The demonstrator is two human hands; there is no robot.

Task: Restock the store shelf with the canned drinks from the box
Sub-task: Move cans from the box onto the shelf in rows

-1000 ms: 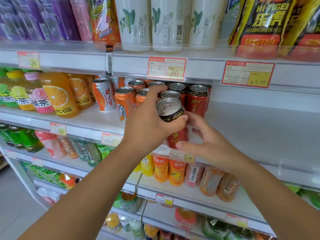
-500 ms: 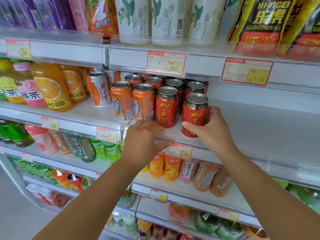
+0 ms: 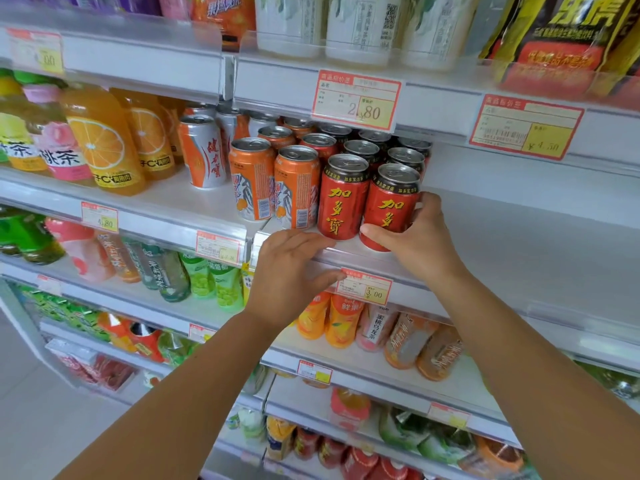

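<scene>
My right hand [image 3: 422, 244] clasps the red metal drink can [image 3: 393, 202], centre frame, round its rigid, slick, probably heavy wall; my left hand [image 3: 291, 271] rests slack on the white shelf edge [image 3: 349, 254].

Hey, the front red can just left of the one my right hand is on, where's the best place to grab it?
Probably around its narrowed top, coming from the front and above. The red can stands upright, flanked closely by an orange can and the held can in your right hand, so its lower sides look blocked; the tapered shoulder leaves small gaps.
</scene>
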